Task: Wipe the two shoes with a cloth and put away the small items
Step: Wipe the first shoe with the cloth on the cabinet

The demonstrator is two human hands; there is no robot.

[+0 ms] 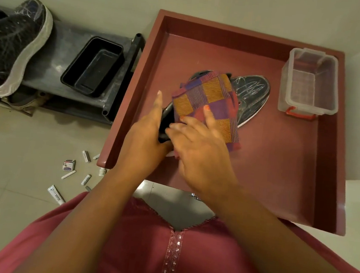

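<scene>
A black shoe [251, 89] with white scribbles lies in the red tray [282, 169], toe pointing away to the right. A checked orange and purple cloth [209, 101] is draped over its middle. My left hand [145, 137] grips the shoe's heel. My right hand [197, 151] presses the cloth onto the shoe with spread fingers. A second black shoe [13, 45] with a white sole stands on the grey rack [56, 61] at the left. Several small items [69, 164] lie scattered on the floor: small boxes, chalk-like sticks and a tube [56, 194].
An empty black tub [93, 65] sits on the rack beside the second shoe. A clear plastic box [309, 83] with red clips stands in the tray's far right corner. More footwear shows under the rack at the left edge.
</scene>
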